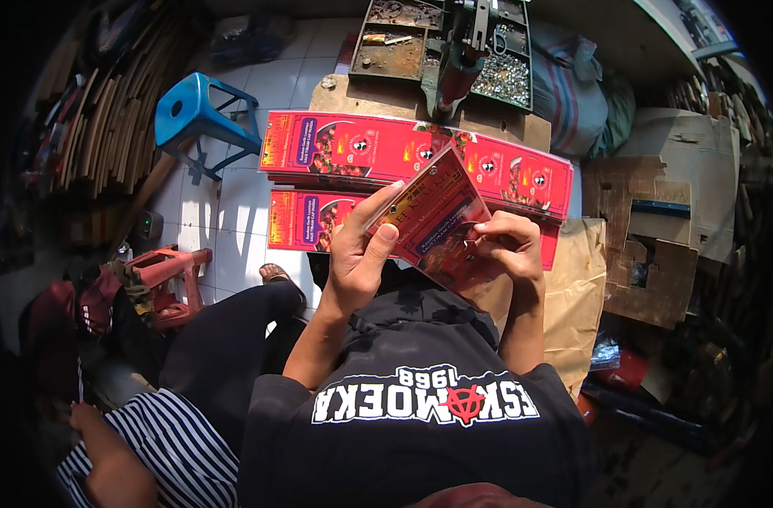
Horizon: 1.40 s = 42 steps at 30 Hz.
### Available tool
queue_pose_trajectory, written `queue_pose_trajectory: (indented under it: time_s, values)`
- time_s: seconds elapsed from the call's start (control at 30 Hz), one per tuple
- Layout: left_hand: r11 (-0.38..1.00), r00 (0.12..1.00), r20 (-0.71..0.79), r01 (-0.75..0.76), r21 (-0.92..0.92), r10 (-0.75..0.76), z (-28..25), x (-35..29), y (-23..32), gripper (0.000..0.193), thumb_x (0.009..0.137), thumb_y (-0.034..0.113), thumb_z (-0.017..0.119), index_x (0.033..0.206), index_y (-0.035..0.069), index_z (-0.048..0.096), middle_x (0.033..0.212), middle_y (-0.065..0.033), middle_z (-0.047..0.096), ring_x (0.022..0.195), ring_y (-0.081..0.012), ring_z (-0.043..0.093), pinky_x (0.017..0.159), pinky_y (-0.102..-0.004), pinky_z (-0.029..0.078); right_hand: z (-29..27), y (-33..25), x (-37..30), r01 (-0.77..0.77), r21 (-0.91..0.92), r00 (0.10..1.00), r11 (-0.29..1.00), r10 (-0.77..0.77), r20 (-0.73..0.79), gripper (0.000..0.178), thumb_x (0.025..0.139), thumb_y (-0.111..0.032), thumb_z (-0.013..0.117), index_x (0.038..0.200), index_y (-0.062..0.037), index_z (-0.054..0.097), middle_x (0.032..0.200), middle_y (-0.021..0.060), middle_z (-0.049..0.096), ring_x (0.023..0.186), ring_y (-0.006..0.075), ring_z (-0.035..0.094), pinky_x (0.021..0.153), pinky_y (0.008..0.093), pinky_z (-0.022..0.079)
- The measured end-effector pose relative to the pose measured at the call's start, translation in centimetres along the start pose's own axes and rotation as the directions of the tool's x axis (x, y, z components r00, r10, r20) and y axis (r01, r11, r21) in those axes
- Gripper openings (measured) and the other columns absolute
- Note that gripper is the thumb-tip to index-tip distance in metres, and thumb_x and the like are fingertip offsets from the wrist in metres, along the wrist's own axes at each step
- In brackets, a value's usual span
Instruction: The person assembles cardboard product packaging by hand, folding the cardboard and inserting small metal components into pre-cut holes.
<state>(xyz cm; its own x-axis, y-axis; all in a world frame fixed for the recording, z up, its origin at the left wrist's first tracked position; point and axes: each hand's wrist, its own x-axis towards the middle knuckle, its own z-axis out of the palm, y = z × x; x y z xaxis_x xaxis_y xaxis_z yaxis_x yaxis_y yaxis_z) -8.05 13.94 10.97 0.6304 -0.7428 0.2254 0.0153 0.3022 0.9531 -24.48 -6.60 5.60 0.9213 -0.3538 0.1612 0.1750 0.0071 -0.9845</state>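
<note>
My left hand [361, 250] grips one end of a red printed card [433, 212], thumb on its face and fingers behind. The card is tilted in front of my chest, with small dark round spots near its upper edge. Over its right part, my right hand [512, 245] is closed in a pinch at the card's face. A thin dark curved thing seems to show by those fingertips, too small to name. Beyond the card lies a stack of long red printed sheets [386, 148], with a nearer stack [293, 220] partly hidden by my hands.
Past the stacks stands a dark metal hand press [461, 72], beside a tray of small shiny metal bits [501, 80]. A blue stool [187, 110] is at left, brown paper [577, 288] at right. Another person's arm [111, 457] shows lower left. Cardboard [640, 245] leans right.
</note>
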Motion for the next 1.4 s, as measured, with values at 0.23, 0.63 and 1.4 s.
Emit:
queue_pose_trajectory:
  time_s: [0.23,0.63,1.4]
  values:
    - [0.99,0.977,0.21,-0.004,-0.141,0.034,2.4,0.9,1.5,0.071,0.088,0.026,0.072,0.14,-0.007,0.037,0.129,-0.0243,0.056,0.116,-0.0275,0.059,0.093,-0.0374,0.052,-1.4,-0.5,-0.9,0.004,0.289,0.991,0.957,0.034,-0.126,0.032,0.07,0.009,0.069,0.101,0.003,0.071,0.079,0.0056,0.06,0.07,0.0118,0.058,0.061,0.0241,0.045]
    - [0.886,0.909,0.133,-0.415,0.205,0.395,6.3,3.6,3.5,0.038,0.077,-0.004,0.075,0.113,-0.001,0.064,0.102,-0.0164,0.067,0.087,-0.025,0.069,0.074,-0.0323,0.056,-2.4,-0.8,0.4,-0.29,0.771,0.956,0.567,0.146,0.253,0.034,0.073,-0.006,0.074,0.104,0.0052,0.069,0.077,0.0069,0.059,0.066,0.0119,0.054,0.062,0.0237,0.043]
    - [0.751,0.844,0.208,-0.535,0.387,0.494,5.3,4.2,4.2,0.029,0.07,-0.005,0.079,0.095,0.002,0.065,0.086,-0.0098,0.065,0.073,-0.0209,0.066,0.059,-0.029,0.054,2.5,2.4,-3.5,-0.394,0.882,0.897,0.259,0.32,0.307,0.028,0.078,-0.006,0.072,0.105,0.0006,0.069,0.079,0.0138,0.065,0.054,0.0214,0.053,0.045,0.0301,0.039]
